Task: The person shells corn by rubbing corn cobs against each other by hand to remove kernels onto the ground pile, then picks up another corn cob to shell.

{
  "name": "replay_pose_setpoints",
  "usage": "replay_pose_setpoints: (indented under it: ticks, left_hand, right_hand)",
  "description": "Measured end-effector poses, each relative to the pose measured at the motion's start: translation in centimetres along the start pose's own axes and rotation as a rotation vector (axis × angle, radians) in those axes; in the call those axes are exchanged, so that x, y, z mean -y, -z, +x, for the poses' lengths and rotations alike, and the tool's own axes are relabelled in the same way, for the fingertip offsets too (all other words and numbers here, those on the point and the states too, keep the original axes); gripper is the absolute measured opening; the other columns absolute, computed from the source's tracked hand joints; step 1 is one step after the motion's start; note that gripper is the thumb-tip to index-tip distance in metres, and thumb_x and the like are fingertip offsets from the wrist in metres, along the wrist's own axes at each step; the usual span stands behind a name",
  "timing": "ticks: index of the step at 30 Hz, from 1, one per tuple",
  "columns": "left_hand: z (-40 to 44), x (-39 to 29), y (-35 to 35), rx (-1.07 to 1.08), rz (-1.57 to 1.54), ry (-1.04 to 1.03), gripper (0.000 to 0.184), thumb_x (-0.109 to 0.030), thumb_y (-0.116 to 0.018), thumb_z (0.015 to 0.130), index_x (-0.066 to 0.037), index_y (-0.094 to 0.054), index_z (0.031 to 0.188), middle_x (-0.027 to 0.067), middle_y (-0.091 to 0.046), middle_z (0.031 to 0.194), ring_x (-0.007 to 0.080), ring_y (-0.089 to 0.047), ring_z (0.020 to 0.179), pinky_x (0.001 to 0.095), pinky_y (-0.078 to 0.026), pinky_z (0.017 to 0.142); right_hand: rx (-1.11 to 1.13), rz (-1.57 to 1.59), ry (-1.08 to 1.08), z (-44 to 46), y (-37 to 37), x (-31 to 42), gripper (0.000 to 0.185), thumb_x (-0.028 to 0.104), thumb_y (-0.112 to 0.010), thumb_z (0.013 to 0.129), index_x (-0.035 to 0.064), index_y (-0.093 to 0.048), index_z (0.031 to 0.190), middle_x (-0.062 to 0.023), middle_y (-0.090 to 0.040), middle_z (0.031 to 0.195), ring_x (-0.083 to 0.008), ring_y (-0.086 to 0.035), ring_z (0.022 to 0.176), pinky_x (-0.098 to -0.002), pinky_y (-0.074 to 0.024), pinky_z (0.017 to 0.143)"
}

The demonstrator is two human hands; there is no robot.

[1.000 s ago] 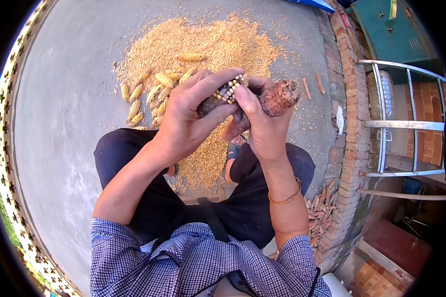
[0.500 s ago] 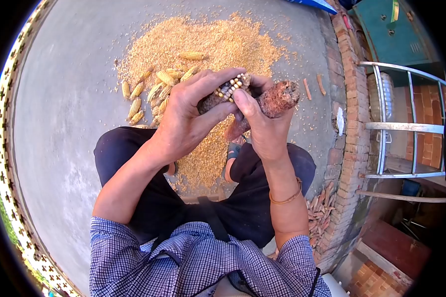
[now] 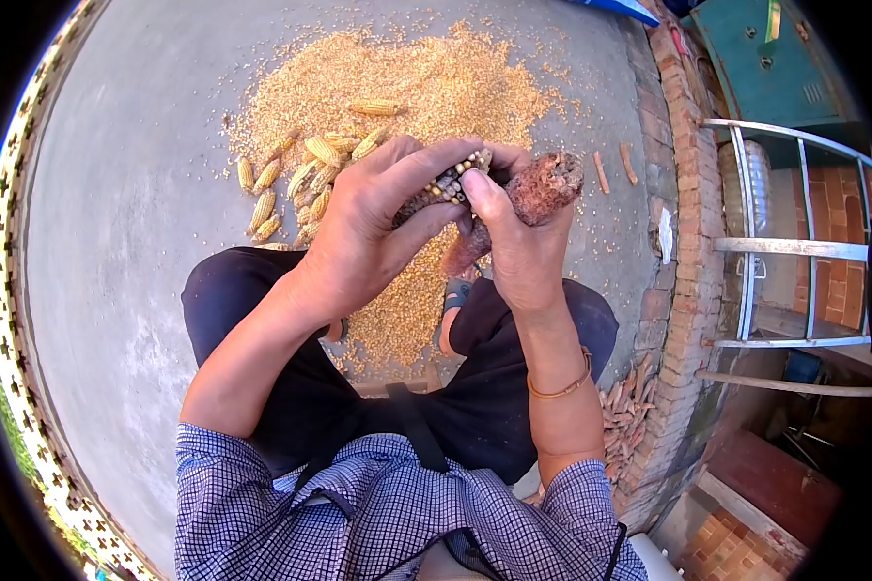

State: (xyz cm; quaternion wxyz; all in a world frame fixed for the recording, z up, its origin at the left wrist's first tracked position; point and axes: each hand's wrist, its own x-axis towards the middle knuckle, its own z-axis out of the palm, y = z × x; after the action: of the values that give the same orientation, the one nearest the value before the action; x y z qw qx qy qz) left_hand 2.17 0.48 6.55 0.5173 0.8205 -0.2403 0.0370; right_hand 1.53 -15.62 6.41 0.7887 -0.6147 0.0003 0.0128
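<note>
My left hand [image 3: 363, 218] is wrapped round a dark, partly shelled corn cob [image 3: 447, 186] with some pale and dark kernels left on it. In my right hand [image 3: 525, 242] is a bare reddish cob [image 3: 546, 188], its thick end sticking out past the fingers, and its lower end showing below the palm. The right thumb presses on the kernels of the partly shelled cob. Behind the hands lies a wide heap of loose kernels [image 3: 436, 77], with several yellow ears [image 3: 264, 210] on its left side. More kernels [image 3: 394, 315] lie between the feet.
Two bare cobs [image 3: 601, 172] lie on the concrete floor [image 3: 126, 194] at the right. A low brick edge [image 3: 690, 281] runs down the right side, beside a metal rack [image 3: 790, 247]. Bare cobs are piled [image 3: 630, 412] near the right knee. A teal cabinet [image 3: 765, 68] stands beyond.
Some pale kernels have come off the partly shelled cob under the right thumb. The bare cob has tilted slightly, and both hands stay in nearly the same place.
</note>
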Motion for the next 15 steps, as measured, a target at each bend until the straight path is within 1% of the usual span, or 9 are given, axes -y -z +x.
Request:
replay_pose_setpoints:
  ticks: [1, 5, 7, 10, 13, 15]
  left_hand:
    - [-0.01, -0.03, 0.00, 0.001, 0.021, -0.001, 0.052, 0.003, -0.071, 0.078, -0.002, -0.058, 0.129, 0.0104, -0.060, 0.095, 0.0189, -0.060, 0.086, 0.0305, -0.048, 0.073]
    - [-0.03, 0.32, -0.35, -0.026, -0.007, -0.008, 0.052, 0.002, -0.071, 0.078, -0.002, -0.058, 0.128, 0.0101, -0.060, 0.093, 0.0190, -0.059, 0.084, 0.0316, -0.048, 0.072]
    - [-0.04, 0.34, -0.40, -0.041, -0.022, -0.014, 0.051, 0.002, -0.071, 0.079, -0.002, -0.058, 0.128, 0.0100, -0.060, 0.092, 0.0191, -0.059, 0.083, 0.0316, -0.048, 0.071]
    - [0.18, 0.16, -0.20, -0.040, -0.061, -0.013, 0.050, 0.002, -0.071, 0.079, -0.002, -0.059, 0.127, 0.0106, -0.061, 0.094, 0.0196, -0.060, 0.084, 0.0307, -0.048, 0.072]
    - [0.12, 0.02, -0.02, -0.005, -0.028, 0.006, 0.051, 0.002, -0.071, 0.079, -0.002, -0.058, 0.128, 0.0112, -0.062, 0.096, 0.0200, -0.062, 0.086, 0.0309, -0.049, 0.074]
    - [0.00, 0.07, -0.11, -0.016, -0.047, 0.010, 0.049, 0.001, -0.071, 0.079, -0.002, -0.059, 0.127, 0.0107, -0.063, 0.100, 0.0189, -0.063, 0.090, 0.0304, -0.050, 0.077]
  right_hand:
    - [0.001, -0.001, 0.002, 0.01, 0.03, 0.03, 0.021, 0.006, -0.064, 0.089, -0.0052, -0.063, 0.107, -0.0042, -0.062, 0.074, -0.0041, -0.055, 0.052, -0.0194, -0.0432, 0.038]
    - [0.010, -0.026, 0.003, 0.00, 0.45, -0.11, 0.021, 0.007, -0.062, 0.091, -0.0057, -0.063, 0.106, -0.0050, -0.063, 0.074, -0.0043, -0.054, 0.050, -0.0197, -0.0429, 0.038]
    - [0.015, 0.016, 0.001, 0.11, 0.68, -0.33, 0.021, 0.008, -0.062, 0.091, -0.0059, -0.064, 0.106, -0.0051, -0.063, 0.074, -0.0046, -0.054, 0.049, -0.0199, -0.0433, 0.038]
    - [0.014, 0.046, -0.017, 0.19, 0.39, -0.05, 0.021, 0.008, -0.061, 0.090, -0.0062, -0.064, 0.106, -0.0053, -0.062, 0.073, -0.0052, -0.055, 0.048, -0.0202, -0.0442, 0.038]
    - [0.008, 0.031, -0.018, 0.13, 0.23, -0.17, 0.023, 0.008, -0.061, 0.090, -0.0069, -0.063, 0.107, -0.0058, -0.063, 0.074, -0.0058, -0.056, 0.048, -0.0204, -0.0450, 0.038]
    - [0.011, 0.018, -0.012, 0.11, 0.37, -0.38, 0.023, 0.008, -0.061, 0.090, -0.0075, -0.063, 0.107, -0.0065, -0.064, 0.075, -0.0064, -0.056, 0.049, -0.0206, -0.0455, 0.037]
